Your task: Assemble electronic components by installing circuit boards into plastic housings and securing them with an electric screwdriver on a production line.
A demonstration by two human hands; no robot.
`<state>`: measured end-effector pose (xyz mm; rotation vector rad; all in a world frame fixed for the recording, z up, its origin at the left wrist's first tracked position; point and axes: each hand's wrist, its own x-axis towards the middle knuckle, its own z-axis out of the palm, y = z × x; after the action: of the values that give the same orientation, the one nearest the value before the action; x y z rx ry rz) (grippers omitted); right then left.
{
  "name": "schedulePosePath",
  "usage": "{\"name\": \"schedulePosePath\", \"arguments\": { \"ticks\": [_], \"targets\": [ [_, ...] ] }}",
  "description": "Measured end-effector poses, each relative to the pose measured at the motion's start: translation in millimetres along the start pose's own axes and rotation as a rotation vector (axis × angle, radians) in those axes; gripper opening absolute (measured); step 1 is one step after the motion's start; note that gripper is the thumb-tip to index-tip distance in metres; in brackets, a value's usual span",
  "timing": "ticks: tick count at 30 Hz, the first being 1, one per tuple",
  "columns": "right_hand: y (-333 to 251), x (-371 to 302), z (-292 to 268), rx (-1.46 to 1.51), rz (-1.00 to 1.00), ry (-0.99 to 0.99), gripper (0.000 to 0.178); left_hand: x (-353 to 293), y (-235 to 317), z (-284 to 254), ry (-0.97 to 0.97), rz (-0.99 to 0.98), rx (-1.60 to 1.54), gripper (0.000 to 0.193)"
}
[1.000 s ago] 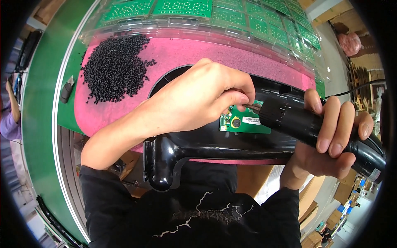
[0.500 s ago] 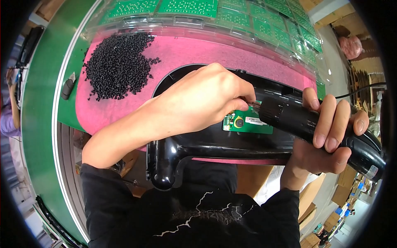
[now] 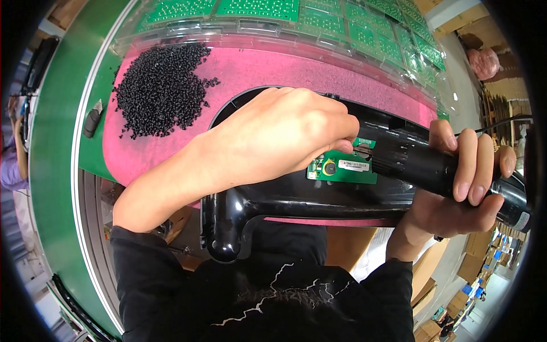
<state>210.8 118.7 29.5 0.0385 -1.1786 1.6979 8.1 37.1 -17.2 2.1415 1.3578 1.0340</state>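
My right hand (image 3: 464, 176) is wrapped round a black electric screwdriver (image 3: 419, 162), held almost level with its bit to the left. Close to the bit, the thumb and fingers of my left hand (image 3: 307, 128) are pinched together; whatever they hold is too small or hidden to make out. Beneath both hands lies a long black plastic housing (image 3: 319, 199) with a rounded left end and a tubular arm bent toward me. A green circuit board (image 3: 327, 178) with a white label and a round dark component sits inside it, partly covered by my left hand and the screwdriver.
On the pink mat (image 3: 245, 68) at far left is a heap of small black pieces, apparently screws (image 3: 162, 91). Clear plastic trays (image 3: 256, 27) of green boards line the far side. A small dark grey object (image 3: 91, 122) rests on the green surface left of the mat.
My right hand and the screwdriver have shifted to the right, and the screwdriver lies more level. My left fingertips have moved slightly right, still pinched near the bit. The housing stays put.
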Motion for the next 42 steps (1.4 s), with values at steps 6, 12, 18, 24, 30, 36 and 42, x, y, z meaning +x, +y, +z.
{"name": "schedulePosePath", "arguments": {
  "ticks": [6, 12, 18, 24, 30, 36, 42],
  "targets": [
    [0.3, 1.2, -4.3, 0.048, -0.036, 0.011, 0.027, -1.6, -0.4, 2.0, -0.019, 0.014, 0.063, 0.013],
    [-2.2, 2.2, -5.5, 0.063, -0.013, 0.009, 0.025, 1.2, 1.0, 0.1, 0.007, 0.058, 0.139, 0.013],
    [12.5, -7.5, -0.2, -0.252, 0.056, -0.060, 0.033, 5.3, -2.0, -1.0, 0.325, 0.111, 0.078, 0.014],
    [17.6, -11.7, 1.0, -0.286, 0.136, -0.083, 0.045, 2.1, 3.6, -4.2, 0.244, -0.146, 0.067, 0.011],
    [24.2, -12.2, 3.8, -0.325, 0.124, -0.118, 0.044, -3.2, 4.0, -6.2, 0.186, -0.201, 0.090, 0.021],
    [20.6, -4.4, 4.3, -0.236, 0.010, -0.152, 0.034, -5.7, 11.1, -3.6, 0.185, -0.185, 0.143, 0.024],
    [-8.8, 13.5, 23.8, -0.062, -0.124, -0.036, 0.029, -10.2, -0.1, -6.4, 0.142, -0.075, 0.076, 0.017]
  ]
}}
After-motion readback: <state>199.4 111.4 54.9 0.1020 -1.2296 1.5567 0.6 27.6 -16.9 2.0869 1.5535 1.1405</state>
